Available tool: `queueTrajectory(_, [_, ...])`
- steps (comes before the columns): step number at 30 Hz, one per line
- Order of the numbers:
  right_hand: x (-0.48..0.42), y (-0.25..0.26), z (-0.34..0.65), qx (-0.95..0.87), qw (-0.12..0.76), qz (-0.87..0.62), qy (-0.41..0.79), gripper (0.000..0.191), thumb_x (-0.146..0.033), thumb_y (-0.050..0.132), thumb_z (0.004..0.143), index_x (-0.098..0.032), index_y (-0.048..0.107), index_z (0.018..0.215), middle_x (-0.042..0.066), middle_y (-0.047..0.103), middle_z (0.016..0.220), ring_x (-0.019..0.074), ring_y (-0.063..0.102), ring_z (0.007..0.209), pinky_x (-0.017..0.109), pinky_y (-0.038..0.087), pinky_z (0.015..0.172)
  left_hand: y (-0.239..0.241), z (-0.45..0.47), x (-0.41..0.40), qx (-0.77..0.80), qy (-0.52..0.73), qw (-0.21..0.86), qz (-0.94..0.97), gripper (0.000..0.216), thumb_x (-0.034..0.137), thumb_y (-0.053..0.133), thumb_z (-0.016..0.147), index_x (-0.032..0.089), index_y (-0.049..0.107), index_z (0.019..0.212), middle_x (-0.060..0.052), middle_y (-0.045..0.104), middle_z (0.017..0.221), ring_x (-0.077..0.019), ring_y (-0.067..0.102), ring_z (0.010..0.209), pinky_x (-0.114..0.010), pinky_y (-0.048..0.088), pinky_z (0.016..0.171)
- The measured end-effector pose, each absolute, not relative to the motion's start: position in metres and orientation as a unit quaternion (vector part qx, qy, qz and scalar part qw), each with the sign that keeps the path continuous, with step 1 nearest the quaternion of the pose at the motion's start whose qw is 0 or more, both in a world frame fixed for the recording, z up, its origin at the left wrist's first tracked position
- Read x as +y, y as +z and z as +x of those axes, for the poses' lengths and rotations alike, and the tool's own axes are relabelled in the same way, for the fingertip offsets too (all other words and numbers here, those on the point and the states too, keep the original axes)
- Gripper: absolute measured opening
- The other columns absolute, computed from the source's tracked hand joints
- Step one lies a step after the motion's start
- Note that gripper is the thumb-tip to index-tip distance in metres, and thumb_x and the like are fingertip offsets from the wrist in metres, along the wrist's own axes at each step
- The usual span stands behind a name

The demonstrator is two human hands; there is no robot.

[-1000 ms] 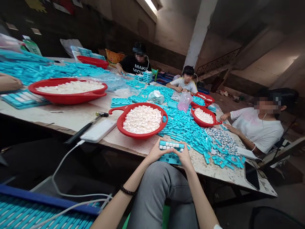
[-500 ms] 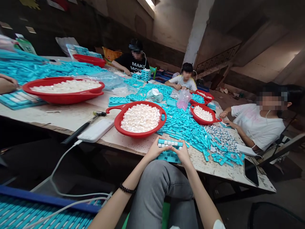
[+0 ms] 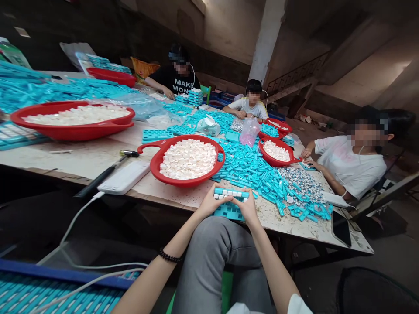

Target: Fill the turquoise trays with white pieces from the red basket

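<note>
Between my two hands is a turquoise plastic tray (image 3: 228, 212) with square openings, held at the table's near edge. White square pieces (image 3: 230, 193) sit in a row along its upper part. My left hand (image 3: 212, 199) is closed on the left side, its thumb lying across the white pieces. On the right side my right hand (image 3: 248, 207) grips the same tray, and its thumb meets the left one near the middle. My fingertips underneath are hidden. Just beyond my hands stands a red basin (image 3: 156, 168) heaped with small white pieces.
Loose turquoise parts (image 3: 242, 168) spread over the table (image 3: 183, 196) right of the basin. A hammer (image 3: 101, 176) and a white power bank (image 3: 124, 178) with a cable lie left. Another red basin (image 3: 78, 131) is farther left. Several people sit around; a phone (image 3: 341, 229) lies right.
The whole view has shifted slightly, so the table and basins appear a little farther left and higher. Both hands keep their grip on the tray, with the thumbs in nearly the same place.
</note>
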State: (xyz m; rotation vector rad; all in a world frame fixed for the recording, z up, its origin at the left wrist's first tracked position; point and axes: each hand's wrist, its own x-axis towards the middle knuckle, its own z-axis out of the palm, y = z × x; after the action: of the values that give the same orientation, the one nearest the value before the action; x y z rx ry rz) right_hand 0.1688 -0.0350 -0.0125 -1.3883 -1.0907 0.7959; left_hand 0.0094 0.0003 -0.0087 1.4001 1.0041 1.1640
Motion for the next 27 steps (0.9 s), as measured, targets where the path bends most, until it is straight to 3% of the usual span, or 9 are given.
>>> queueTrajectory(8, [-0.035,-0.025,0.164,-0.412,0.606,-0.614,0.295,0.054,-0.047,0.086,0.055,-0.025,0.050,0.090,-0.002,0.063,0.086,0.0214,0.059,0.084,0.030,0.047,0.077,-0.005,0.007,0.000,0.407,0.428,0.530,0.608,0.054,0.048,0.082,0.061,0.024,0.049,0.096,0.004,0.060,0.081,-0.0175,0.060,0.077,-0.027,0.047,0.072])
queueTrajectory(13, [-0.028,-0.027,0.173,-0.434,0.592,-0.590,0.336,0.053,-0.048,0.086,0.055,-0.025,0.052,0.088,-0.003,0.064,0.079,0.0206,0.061,0.076,0.030,0.049,0.070,-0.009,0.004,0.005,0.430,0.421,0.519,0.607,0.042,0.057,0.071,0.073,0.024,0.055,0.095,0.001,0.065,0.085,-0.0216,0.064,0.088,-0.031,0.049,0.083])
queueTrajectory(19, [-0.033,-0.021,0.174,-0.445,0.615,-0.555,0.339,0.034,-0.054,0.072,0.075,-0.026,0.057,0.086,0.000,0.067,0.082,0.0223,0.064,0.082,0.034,0.050,0.078,-0.013,0.004,0.006,0.422,0.451,0.516,0.593,0.043,0.061,0.065,0.075,0.024,0.057,0.096,-0.002,0.067,0.093,-0.0239,0.065,0.095,-0.033,0.050,0.087])
queueTrajectory(27, [-0.047,-0.022,0.175,-0.490,0.627,-0.531,0.291,0.054,-0.047,0.087,0.060,-0.023,0.059,0.101,0.003,0.065,0.105,0.0241,0.062,0.101,0.035,0.047,0.093,-0.001,-0.004,-0.007,0.374,0.412,0.526,0.643,0.051,0.048,0.077,0.072,0.025,0.052,0.109,0.000,0.063,0.095,-0.0191,0.062,0.089,-0.030,0.050,0.082])
